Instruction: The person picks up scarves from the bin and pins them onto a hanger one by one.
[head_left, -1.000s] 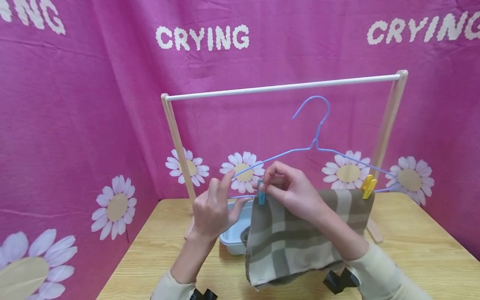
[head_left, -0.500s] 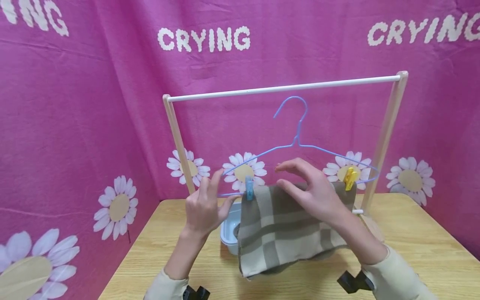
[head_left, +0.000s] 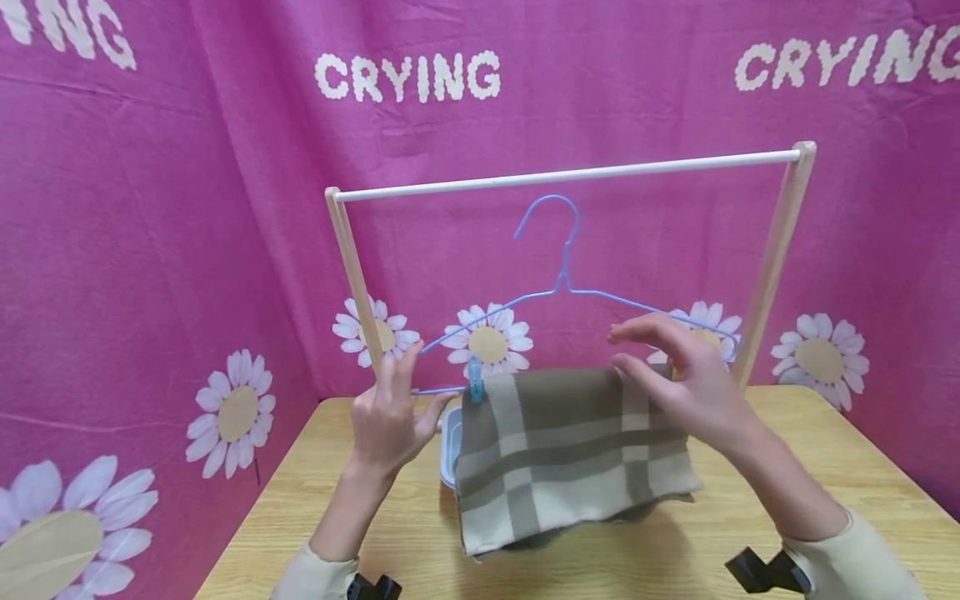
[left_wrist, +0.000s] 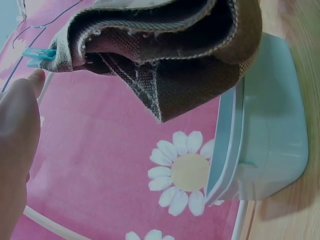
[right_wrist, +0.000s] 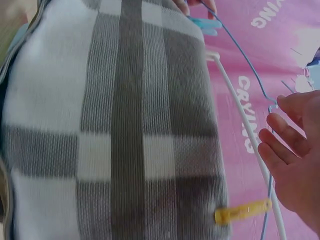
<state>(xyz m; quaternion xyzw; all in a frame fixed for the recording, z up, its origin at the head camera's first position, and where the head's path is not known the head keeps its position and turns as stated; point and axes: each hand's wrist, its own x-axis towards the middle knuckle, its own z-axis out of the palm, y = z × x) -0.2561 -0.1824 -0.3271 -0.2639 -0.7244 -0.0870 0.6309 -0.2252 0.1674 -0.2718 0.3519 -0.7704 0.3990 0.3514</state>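
Observation:
A blue wire hanger (head_left: 564,279) is up in front of the rack, its left end pinched by my left hand (head_left: 386,421). Over its lower bar hangs a folded brown and cream checked cloth (head_left: 570,454). A blue clothespin (head_left: 476,381) clips the cloth's left top corner, and a yellow clothespin (right_wrist: 242,212) clips the right one. In the head view my right hand (head_left: 693,379) overlaps the cloth's right top corner and mostly hides the yellow clothespin. Its fingers are spread, with nothing between them, beside the hanger wire in the right wrist view.
Behind the hanger stands a rack with a white rail (head_left: 562,175) and wooden posts (head_left: 776,258). A light blue plastic tub (left_wrist: 270,120) sits on the wooden table (head_left: 322,492), partly behind the cloth. Pink flowered fabric (head_left: 622,100) encloses the table at the back and sides.
My right hand has let go of the blue clothespin and moved right along the cloth's top. The left hand has shifted the hanger and cloth to the left.

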